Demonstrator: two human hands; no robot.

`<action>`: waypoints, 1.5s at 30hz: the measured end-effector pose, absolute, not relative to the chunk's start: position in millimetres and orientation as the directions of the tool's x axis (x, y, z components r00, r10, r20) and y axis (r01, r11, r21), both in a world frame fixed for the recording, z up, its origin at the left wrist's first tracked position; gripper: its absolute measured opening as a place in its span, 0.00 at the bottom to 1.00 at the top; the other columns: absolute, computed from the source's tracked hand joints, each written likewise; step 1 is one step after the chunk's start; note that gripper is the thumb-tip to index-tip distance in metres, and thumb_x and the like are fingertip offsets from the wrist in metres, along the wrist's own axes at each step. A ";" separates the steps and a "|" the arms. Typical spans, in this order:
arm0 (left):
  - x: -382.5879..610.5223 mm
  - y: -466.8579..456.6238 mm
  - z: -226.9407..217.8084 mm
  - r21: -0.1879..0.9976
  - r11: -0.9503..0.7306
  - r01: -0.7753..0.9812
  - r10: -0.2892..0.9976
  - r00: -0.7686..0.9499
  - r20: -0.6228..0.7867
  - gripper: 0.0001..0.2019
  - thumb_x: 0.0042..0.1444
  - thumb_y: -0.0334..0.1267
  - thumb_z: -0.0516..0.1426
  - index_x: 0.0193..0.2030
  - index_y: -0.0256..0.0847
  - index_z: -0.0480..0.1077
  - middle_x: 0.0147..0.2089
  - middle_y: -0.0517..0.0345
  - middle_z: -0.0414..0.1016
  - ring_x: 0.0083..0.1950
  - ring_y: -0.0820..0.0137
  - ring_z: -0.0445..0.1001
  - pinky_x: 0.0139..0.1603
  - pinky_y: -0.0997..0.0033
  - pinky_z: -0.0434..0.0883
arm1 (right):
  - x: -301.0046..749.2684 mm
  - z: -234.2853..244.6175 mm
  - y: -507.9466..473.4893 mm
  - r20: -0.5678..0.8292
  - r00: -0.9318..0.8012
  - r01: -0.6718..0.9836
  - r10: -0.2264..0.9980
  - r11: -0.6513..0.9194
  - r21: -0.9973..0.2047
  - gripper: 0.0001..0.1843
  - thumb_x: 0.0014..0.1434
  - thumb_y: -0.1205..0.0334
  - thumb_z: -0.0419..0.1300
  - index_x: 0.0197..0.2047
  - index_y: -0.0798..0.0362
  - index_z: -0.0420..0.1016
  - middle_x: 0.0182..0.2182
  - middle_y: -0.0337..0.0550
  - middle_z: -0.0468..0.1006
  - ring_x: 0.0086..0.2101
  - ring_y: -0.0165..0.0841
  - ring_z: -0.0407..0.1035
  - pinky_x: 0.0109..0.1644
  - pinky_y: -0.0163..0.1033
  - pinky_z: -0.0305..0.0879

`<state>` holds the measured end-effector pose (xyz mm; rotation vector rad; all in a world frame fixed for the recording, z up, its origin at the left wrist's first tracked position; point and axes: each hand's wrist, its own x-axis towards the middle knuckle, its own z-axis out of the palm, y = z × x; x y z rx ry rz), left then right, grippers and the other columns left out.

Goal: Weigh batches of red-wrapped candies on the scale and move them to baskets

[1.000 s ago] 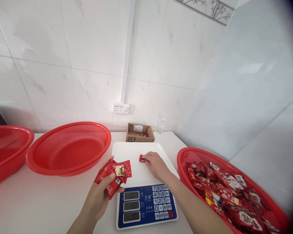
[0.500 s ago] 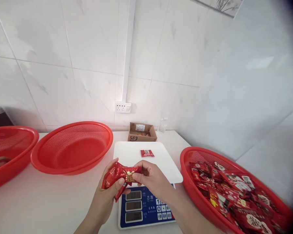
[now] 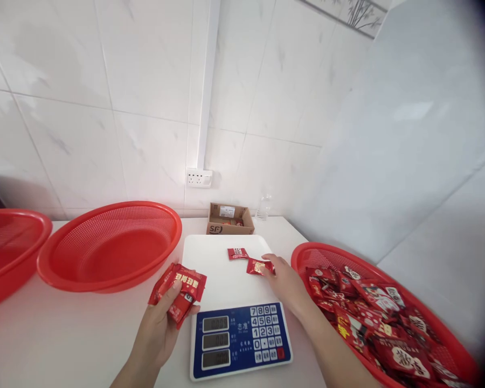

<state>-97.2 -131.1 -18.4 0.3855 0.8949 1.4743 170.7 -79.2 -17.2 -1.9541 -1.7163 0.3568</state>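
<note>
My left hand [image 3: 164, 318] grips several small red candy packets [image 3: 189, 281] in a stack, with the thumb over them, left of the scale's keypad. On the white plate of the digital scale [image 3: 214, 275], my right hand [image 3: 286, 283] has its thumb and fingers at the right end of another red candy packet [image 3: 255, 266]. Just behind it on the plate lies a second red packet [image 3: 237, 253]. The blue scale panel [image 3: 242, 342], with its displays and number keys, faces me.
A red basket [image 3: 321, 248] full of red packets stands at the right. Two more red baskets, one nearer the middle [image 3: 109, 213] and one at the left edge [image 3: 20, 215], stand on the table. A small cardboard box [image 3: 230, 230] and a clear plastic container [image 3: 263, 207] are near the wall.
My right hand has moved away from my left, carrying one packet to the scale plate beside the other. My left hand has shifted slightly left with its packets. Another hand has left the far-left basket.
</note>
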 end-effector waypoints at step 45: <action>-93.6 -129.2 -24.0 0.842 -0.086 -0.533 0.938 -0.327 -0.111 0.29 0.44 0.47 0.66 0.54 0.48 0.67 0.48 0.57 0.74 0.41 0.67 0.76 0.35 0.69 0.79 | 90.2 -16.8 -78.9 0.163 -0.177 0.903 0.971 0.226 -0.366 0.19 0.59 0.61 0.55 0.54 0.47 0.72 0.48 0.48 0.71 0.50 0.43 0.64 0.50 0.45 0.63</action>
